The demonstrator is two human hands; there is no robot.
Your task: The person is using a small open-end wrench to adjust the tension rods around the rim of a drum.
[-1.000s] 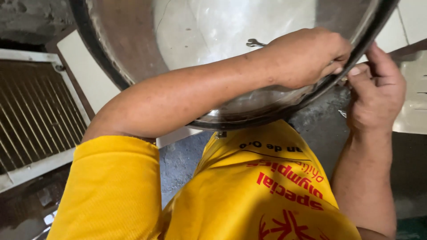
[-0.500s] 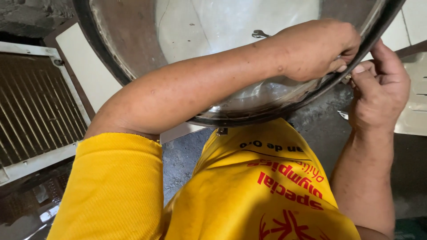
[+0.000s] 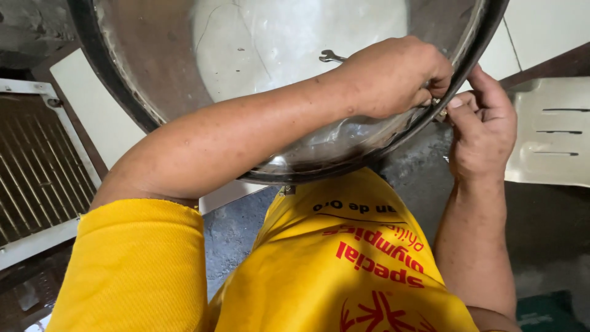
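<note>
A large round metal drum [image 3: 184,80], dark-rimmed and open toward the camera, rests against the person's lap; inside lies only a small wrench [image 3: 332,58] near the left hand [image 3: 393,77], whose fingers are curled together over a small fastener at the rim, while the right hand [image 3: 482,126] pinches the same spot from outside, thumb and forefinger closed on it. A finned grille panel [image 3: 34,166] lies to the left and a pale slotted metal plate [image 3: 550,132] to the right, the left forearm crossing the drum's mouth. Against half a second ago, both hands remain at that rim point.
</note>
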